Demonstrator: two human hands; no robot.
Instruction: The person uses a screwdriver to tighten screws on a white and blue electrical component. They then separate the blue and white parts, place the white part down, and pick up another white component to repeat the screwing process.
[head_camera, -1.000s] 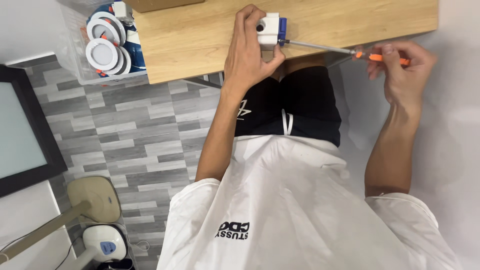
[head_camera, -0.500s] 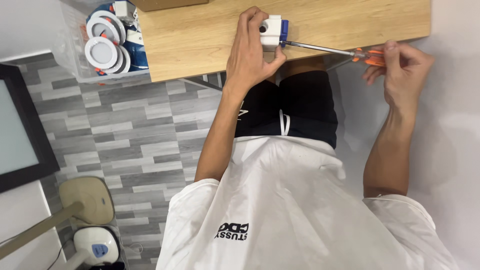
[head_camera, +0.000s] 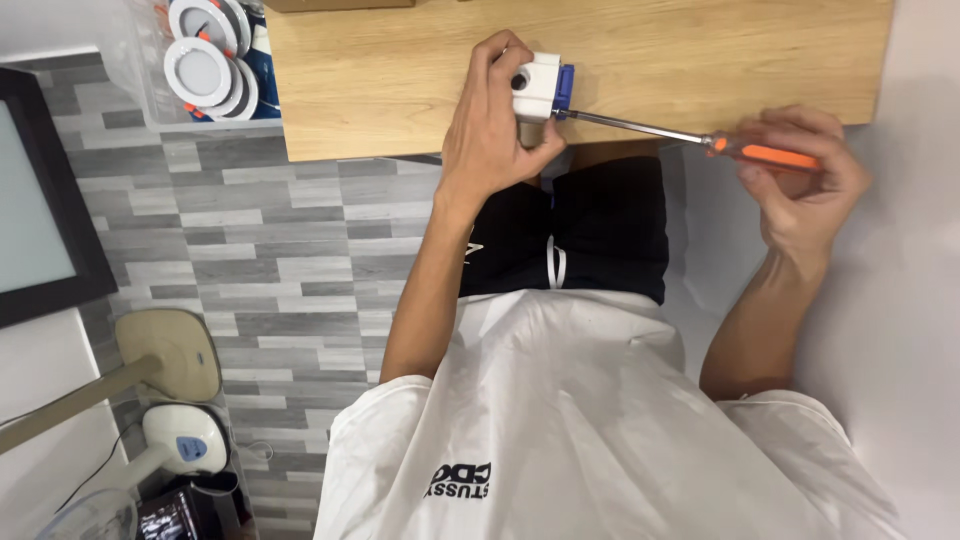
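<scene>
Head view, looking down over the person's white shirt (head_camera: 590, 420) and black shorts (head_camera: 590, 230) to a wooden table (head_camera: 700, 60) at the top of the frame.

Left hand (head_camera: 490, 130): wrapped around a small white box-shaped part (head_camera: 535, 85) with a blue end piece (head_camera: 566, 90), fingers curled over its top and thumb under its near side. The part sits at the table's near edge, pinned there by the hand. A dark round hole shows on its white face.

Right hand (head_camera: 800, 180): well apart from the left, off the table's right corner, closed on the orange handle of a screwdriver (head_camera: 700, 138). The metal shaft runs leftward and slightly up from this hand; its tip meets the blue end of the part. So the part lies inside the left hand's grasp and at the far end of the tool from the right hand.

Counts: one white part, one screwdriver. At the table's left end, a clear plastic bag (head_camera: 150, 70) holds round white downlight fittings (head_camera: 200, 70); two faces show plainly, further rims stacked behind them, exact number cannot be told.

Surroundings: grey plank floor (head_camera: 280, 260). One dark-framed panel (head_camera: 40, 200) at the left edge. One beige lamp base (head_camera: 170, 350) and one white device with a blue spot (head_camera: 185, 440) lower left.
</scene>
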